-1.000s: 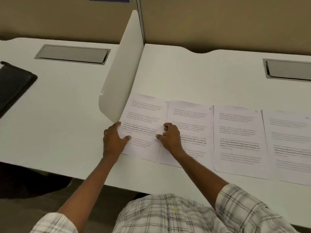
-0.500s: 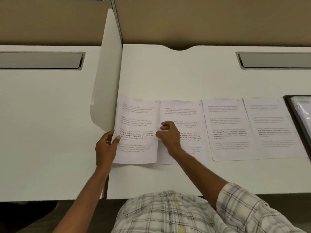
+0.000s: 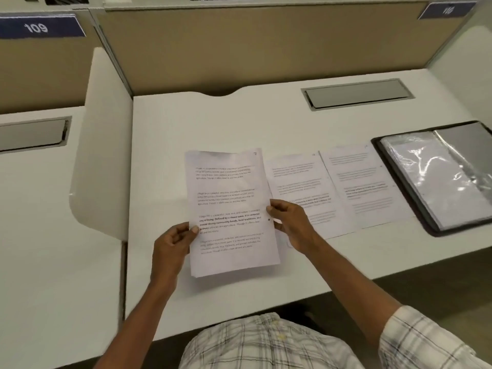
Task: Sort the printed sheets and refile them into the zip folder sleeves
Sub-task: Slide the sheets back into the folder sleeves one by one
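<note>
I hold a printed sheet [image 3: 229, 209], maybe two stacked, lifted a little above the white desk [image 3: 202, 123]. My left hand [image 3: 174, 243] pinches its left edge low down, thumb on top. My right hand [image 3: 291, 222] pinches its right edge at mid height. Two more printed sheets lie flat to the right: one [image 3: 300, 182] partly under my right hand, the other [image 3: 364, 182] beside it. The black zip folder [image 3: 442, 179] lies open at the far right, a shiny clear sleeve facing up.
A white divider panel [image 3: 103, 145] stands upright at the left of the desk. A grey cable flap [image 3: 356, 94] is set in the desk at the back right. A tan partition wall [image 3: 253, 46] closes the back. The neighbouring desk [image 3: 40, 235] lies left.
The leftmost sheet has been lifted off the desk and now lies over where the second sheet was; both hands now pinch its edges. The camera view swung right, showing the open folder.
</note>
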### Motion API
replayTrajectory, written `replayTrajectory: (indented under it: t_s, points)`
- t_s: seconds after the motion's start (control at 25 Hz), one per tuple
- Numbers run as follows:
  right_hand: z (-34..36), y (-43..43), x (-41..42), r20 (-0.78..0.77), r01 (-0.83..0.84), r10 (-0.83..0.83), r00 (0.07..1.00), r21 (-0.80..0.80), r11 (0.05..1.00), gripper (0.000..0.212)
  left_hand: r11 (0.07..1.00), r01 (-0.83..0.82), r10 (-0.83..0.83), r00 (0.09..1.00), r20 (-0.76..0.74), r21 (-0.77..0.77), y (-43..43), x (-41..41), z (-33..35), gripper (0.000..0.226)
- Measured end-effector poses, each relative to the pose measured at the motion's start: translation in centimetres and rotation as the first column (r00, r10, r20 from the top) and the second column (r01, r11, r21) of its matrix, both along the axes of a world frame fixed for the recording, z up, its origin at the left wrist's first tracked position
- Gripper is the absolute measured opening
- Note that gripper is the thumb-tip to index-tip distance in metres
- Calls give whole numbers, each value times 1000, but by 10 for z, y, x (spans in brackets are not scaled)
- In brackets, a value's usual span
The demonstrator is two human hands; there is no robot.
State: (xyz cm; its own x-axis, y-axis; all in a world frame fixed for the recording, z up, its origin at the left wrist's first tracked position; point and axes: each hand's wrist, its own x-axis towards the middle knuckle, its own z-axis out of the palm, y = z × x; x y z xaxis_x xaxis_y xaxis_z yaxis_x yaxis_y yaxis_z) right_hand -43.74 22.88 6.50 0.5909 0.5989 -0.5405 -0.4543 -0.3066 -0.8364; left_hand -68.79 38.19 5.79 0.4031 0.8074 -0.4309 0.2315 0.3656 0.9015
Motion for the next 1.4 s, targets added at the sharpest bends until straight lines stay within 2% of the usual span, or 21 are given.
replayTrajectory:
  t_s: [0.28,0.48,0.76,0.92,1.04,1.24,1.4]
  points:
    - [11,-143,91,119,119,-118,986,-2,993,18,990,141,-141,990,24,-10,-111,108,1,23]
    - [19,-254,168,192,269,-255,948,-48,962,10,956,290,-292,955,44,51,-206,201,1,47]
    - [16,-372,255,187,439,-422,887,-60,897,17,876,482,-483,875,26,35,-285,323,11,33]
    - [10,-407,306,116,393,-382,917,-94,915,24,846,534,-533,844,56,2,-303,393,10,26]
    - [16,-422,352,132,366,-350,927,-122,923,24,829,559,-557,827,75,-9,-311,446,5,26]
    - [26,-449,431,137,408,-388,912,-190,893,25,763,646,-642,762,81,-25,-325,538,-9,27]
    - [32,-459,493,89,322,-310,947,-188,928,33,757,650,-644,760,90,-65,-337,597,-12,22]
